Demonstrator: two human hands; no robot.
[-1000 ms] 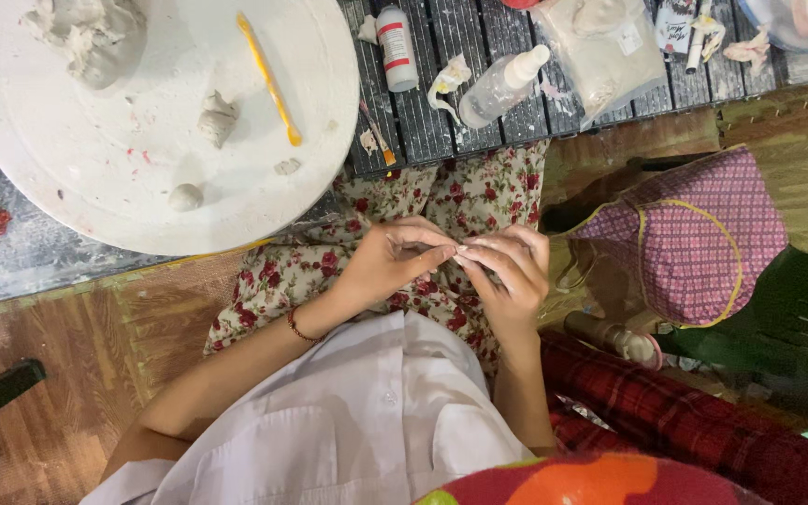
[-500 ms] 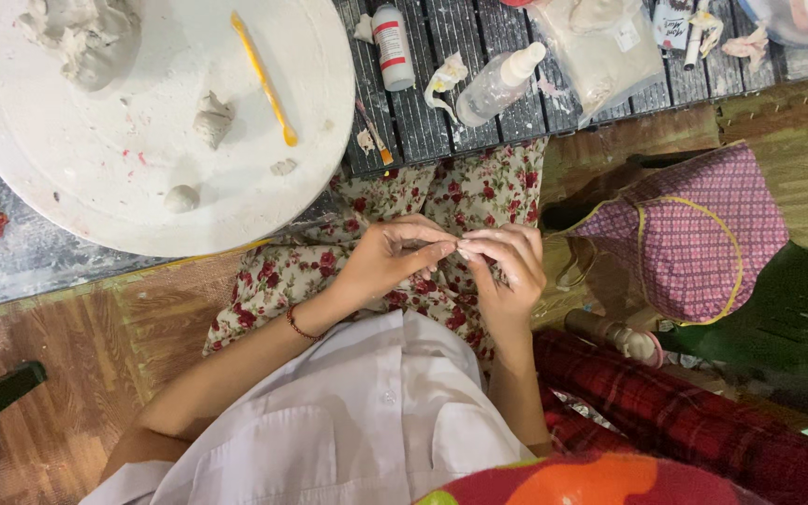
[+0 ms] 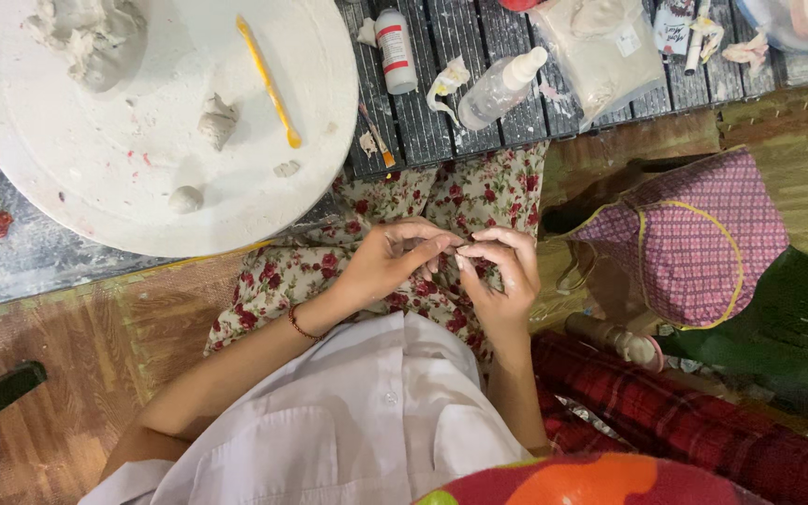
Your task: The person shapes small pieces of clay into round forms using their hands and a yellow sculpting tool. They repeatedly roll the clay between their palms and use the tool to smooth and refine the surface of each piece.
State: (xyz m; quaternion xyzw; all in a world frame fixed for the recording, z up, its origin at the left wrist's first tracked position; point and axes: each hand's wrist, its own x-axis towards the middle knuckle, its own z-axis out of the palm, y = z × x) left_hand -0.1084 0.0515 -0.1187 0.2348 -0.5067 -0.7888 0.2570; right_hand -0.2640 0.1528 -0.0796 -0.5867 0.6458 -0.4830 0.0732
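Centrally, the left hand (image 3: 387,265) and right hand (image 3: 502,271) meet fingertip to fingertip over the floral skirt (image 3: 376,243), pinching something too small to identify. At upper left, the round white board (image 3: 142,140) carries clay lumps (image 3: 91,33) and a yellow tool (image 3: 268,79); a spray bottle (image 3: 500,87) lies right of it.

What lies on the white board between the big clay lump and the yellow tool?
A small clay piece lies there on the board, between the lump and the tool; head view.

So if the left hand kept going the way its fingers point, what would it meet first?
Probably the right hand: the left hand points sideways at it over the floral fabric, fingertips nearly touching. Anything pinched between them is too small to tell.
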